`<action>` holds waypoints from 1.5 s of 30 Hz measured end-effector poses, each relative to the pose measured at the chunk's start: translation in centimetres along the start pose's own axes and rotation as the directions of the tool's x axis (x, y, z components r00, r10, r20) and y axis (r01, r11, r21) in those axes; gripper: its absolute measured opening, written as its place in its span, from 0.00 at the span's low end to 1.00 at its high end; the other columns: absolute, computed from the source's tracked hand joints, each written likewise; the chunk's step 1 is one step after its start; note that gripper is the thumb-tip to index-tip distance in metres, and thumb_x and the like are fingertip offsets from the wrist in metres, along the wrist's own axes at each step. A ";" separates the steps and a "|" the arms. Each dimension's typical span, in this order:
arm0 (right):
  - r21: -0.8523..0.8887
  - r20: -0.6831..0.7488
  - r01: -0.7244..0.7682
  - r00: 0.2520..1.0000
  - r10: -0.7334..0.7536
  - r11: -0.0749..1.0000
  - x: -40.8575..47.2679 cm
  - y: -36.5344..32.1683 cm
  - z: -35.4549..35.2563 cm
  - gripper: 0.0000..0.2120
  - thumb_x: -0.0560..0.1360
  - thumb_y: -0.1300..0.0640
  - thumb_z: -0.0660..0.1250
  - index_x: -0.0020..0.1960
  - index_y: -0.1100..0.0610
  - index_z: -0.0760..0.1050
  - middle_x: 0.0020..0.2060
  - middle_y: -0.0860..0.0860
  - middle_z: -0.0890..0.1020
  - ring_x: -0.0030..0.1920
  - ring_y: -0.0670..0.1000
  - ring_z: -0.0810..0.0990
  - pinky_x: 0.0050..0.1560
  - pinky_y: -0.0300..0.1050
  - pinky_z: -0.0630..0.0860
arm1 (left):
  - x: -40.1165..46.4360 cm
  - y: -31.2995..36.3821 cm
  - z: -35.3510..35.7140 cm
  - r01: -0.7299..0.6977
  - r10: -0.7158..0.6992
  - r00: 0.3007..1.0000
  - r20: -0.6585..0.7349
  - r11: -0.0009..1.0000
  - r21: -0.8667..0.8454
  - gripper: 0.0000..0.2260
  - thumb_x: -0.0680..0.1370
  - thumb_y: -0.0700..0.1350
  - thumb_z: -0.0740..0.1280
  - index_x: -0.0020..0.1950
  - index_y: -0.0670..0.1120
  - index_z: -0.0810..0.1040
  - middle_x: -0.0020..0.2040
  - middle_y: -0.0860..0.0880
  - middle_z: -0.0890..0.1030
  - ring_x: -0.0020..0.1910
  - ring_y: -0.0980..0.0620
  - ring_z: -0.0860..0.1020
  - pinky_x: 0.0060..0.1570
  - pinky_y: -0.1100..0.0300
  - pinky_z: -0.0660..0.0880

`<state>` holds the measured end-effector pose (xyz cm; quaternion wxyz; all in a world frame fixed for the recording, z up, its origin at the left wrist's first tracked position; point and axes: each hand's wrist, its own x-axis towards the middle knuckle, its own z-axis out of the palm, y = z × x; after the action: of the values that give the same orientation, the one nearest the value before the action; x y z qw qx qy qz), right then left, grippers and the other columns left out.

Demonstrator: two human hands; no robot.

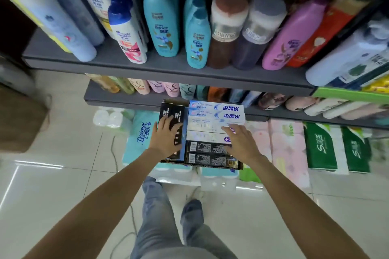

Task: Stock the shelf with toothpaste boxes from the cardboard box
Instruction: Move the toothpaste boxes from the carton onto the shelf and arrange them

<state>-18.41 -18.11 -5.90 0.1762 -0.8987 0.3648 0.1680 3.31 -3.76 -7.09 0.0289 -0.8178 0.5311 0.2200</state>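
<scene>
Standing on pale floor tiles (52, 195), person in jeans reaches both arms fwd & down. Left hand (166, 136) lies flat on the black toothpaste boxes (175, 120) at left side of the cardboard box (166, 102), fingers straight & slightly spread. Right hand (240, 143) rests over the white toothpaste boxes (210, 130) & black ones beside, fingers straight & apart, gripping nothing. Cardboard box sits atop tissue packs (143, 132) on the floor, packed w/ toothpaste: white-blue boxes (216, 109) at far end. Beyond, lower shelf (126, 99) w/ small bottles; above it, grey shelf (168, 69) holding shampoo bottles (162, 19).
</scene>
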 end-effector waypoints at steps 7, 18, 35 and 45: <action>-0.108 -0.053 0.029 0.998 -0.034 0.994 6.9 -0.3 -1.7 0.42 0.73 0.50 0.69 0.77 0.55 0.48 0.76 0.54 0.52 0.76 0.54 0.51 0.73 0.57 0.52 | 0.3 -1.0 0.8 0.059 -0.060 0.998 -0.002 0.993 -0.107 0.35 0.72 0.56 0.70 0.74 0.55 0.58 0.77 0.50 0.53 0.75 0.46 0.48 0.68 0.46 0.64; -0.347 0.004 0.044 0.999 -0.045 0.937 9.8 -0.8 -1.5 0.37 0.64 0.47 0.76 0.65 0.59 0.62 0.61 0.56 0.67 0.61 0.58 0.66 0.59 0.54 0.68 | 0.1 -1.2 0.8 0.072 -0.072 0.997 0.000 0.993 -0.095 0.35 0.72 0.58 0.69 0.74 0.58 0.56 0.77 0.52 0.52 0.76 0.48 0.48 0.70 0.42 0.57; 0.954 0.085 -0.054 0.992 -0.093 0.296 -4.6 -5.9 -7.1 0.29 0.73 0.60 0.71 0.70 0.50 0.63 0.64 0.45 0.73 0.61 0.47 0.75 0.58 0.46 0.76 | -1.9 8.2 -7.8 0.169 -0.126 0.973 0.196 -0.195 -0.966 0.26 0.69 0.35 0.73 0.63 0.48 0.69 0.56 0.45 0.81 0.49 0.47 0.82 0.45 0.51 0.80; -0.207 -0.412 0.579 0.680 -0.607 0.789 -4.3 -4.4 -14.3 0.40 0.62 0.57 0.78 0.70 0.51 0.64 0.72 0.57 0.63 0.72 0.56 0.57 0.71 0.57 0.58 | -6.7 4.9 -13.2 0.363 0.151 0.922 0.355 -0.028 -0.931 0.16 0.64 0.44 0.69 0.51 0.44 0.77 0.39 0.46 0.85 0.35 0.50 0.83 0.40 0.56 0.80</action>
<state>-15.69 -18.86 9.42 0.1031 -0.9860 0.0800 -0.1036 1.12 -3.85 8.37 -0.4500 -0.5735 0.1314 0.6718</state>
